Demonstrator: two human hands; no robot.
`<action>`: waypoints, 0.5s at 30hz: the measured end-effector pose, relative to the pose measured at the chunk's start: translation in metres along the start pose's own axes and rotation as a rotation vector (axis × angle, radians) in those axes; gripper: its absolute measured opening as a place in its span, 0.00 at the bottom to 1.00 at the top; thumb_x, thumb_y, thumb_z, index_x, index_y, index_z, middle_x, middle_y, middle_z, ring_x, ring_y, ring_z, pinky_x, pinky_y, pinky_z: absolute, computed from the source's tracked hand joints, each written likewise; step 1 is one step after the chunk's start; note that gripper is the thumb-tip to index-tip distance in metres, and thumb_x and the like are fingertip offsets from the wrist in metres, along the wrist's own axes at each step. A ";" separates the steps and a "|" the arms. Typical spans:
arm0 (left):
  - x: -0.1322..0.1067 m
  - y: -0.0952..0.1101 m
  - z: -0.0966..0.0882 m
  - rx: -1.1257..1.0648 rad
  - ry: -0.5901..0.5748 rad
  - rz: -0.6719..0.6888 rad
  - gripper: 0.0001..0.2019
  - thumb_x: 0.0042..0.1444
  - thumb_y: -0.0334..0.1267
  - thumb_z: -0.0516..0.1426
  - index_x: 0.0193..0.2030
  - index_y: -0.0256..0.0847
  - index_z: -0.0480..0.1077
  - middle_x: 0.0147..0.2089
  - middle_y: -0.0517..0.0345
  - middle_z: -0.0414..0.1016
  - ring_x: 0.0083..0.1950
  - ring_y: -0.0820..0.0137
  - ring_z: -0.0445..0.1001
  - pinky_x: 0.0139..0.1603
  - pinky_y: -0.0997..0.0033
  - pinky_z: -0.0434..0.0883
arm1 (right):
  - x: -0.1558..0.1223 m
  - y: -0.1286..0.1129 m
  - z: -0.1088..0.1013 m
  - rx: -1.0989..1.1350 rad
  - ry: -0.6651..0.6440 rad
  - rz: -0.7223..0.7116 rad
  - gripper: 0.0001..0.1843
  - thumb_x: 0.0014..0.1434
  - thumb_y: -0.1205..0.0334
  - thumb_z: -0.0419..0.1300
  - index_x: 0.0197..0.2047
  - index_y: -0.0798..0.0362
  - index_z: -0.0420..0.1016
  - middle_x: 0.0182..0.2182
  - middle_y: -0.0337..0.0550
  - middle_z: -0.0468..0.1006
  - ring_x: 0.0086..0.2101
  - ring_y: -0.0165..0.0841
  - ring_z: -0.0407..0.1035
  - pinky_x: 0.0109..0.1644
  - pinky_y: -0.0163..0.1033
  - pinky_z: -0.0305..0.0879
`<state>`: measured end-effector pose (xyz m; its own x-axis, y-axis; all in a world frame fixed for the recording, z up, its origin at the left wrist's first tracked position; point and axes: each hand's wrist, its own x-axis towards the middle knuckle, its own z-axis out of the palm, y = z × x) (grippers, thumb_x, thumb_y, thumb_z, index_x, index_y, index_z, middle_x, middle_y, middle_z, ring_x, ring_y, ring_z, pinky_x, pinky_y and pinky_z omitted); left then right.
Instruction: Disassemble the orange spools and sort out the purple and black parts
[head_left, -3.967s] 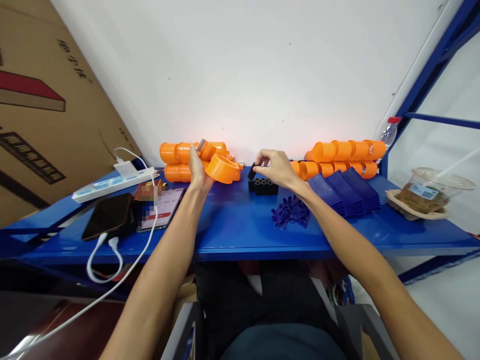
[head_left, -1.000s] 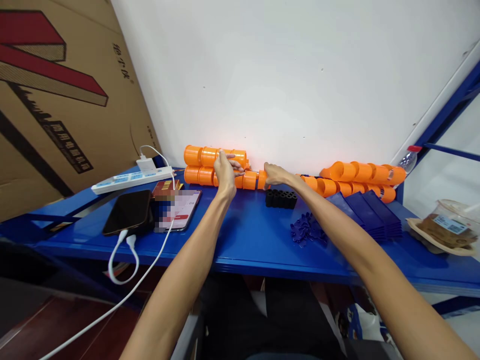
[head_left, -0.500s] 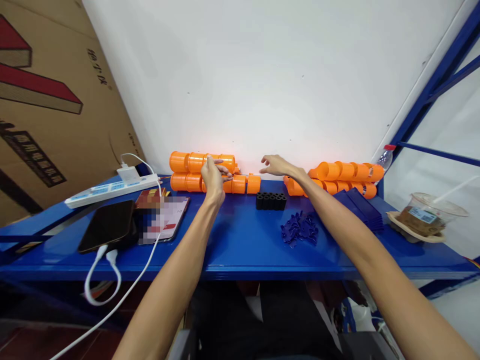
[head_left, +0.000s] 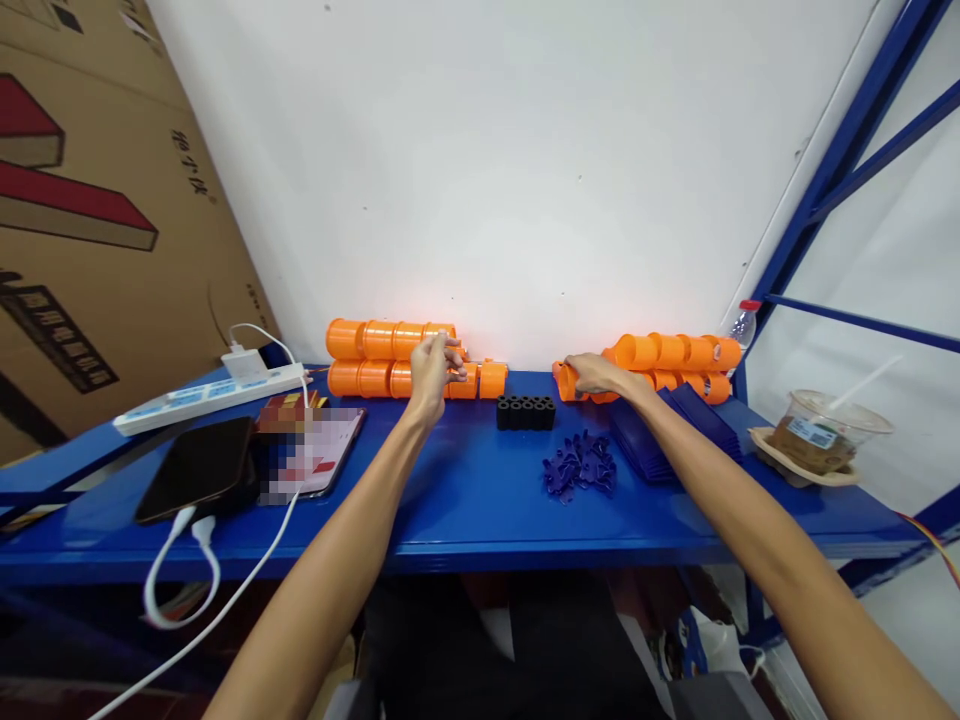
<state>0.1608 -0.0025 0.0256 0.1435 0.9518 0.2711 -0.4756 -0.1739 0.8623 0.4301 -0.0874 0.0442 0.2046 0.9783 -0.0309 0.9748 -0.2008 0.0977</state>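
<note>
Two hands near the wall (head_left: 525, 200): left hand (head_left: 433, 368) half-open, right hand (head_left: 596, 375) clasping orange cup (head_left: 564, 383).

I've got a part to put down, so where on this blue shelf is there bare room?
Widest bare patch: the front middle of the shelf, between the phones and blue clips. Another lies front right, before the drink cup. The back edge is crowded with orange tubes and black cylinders.

Both arms stretch forward, left hand (head_left: 433, 368) loosely spread, right hand (head_left: 596, 375) palm-down with fingers curled.
</note>
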 end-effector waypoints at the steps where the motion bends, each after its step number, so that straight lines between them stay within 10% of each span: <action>1: -0.001 -0.001 0.001 0.020 -0.019 -0.008 0.15 0.66 0.47 0.58 0.32 0.39 0.69 0.18 0.63 0.66 0.16 0.76 0.65 0.19 0.79 0.65 | 0.000 0.000 -0.001 -0.003 0.014 -0.012 0.22 0.53 0.69 0.69 0.52 0.56 0.78 0.50 0.60 0.83 0.46 0.50 0.78 0.40 0.46 0.71; 10: -0.006 -0.007 0.004 0.129 -0.183 -0.065 0.20 0.63 0.56 0.61 0.42 0.38 0.70 0.26 0.60 0.74 0.23 0.72 0.73 0.24 0.75 0.72 | -0.032 -0.050 -0.007 0.106 0.686 -0.380 0.35 0.57 0.63 0.65 0.67 0.56 0.65 0.60 0.61 0.74 0.57 0.54 0.68 0.59 0.57 0.65; 15: -0.009 -0.008 0.007 0.004 -0.272 -0.146 0.29 0.61 0.68 0.57 0.43 0.40 0.71 0.30 0.55 0.76 0.30 0.66 0.78 0.28 0.71 0.73 | -0.061 -0.113 0.008 0.078 0.792 -0.683 0.37 0.59 0.62 0.66 0.70 0.54 0.62 0.63 0.61 0.71 0.62 0.54 0.64 0.64 0.60 0.61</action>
<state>0.1694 -0.0115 0.0192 0.4380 0.8641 0.2481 -0.4297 -0.0412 0.9020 0.3087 -0.1246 0.0271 -0.4809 0.6323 0.6073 0.8697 0.4318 0.2392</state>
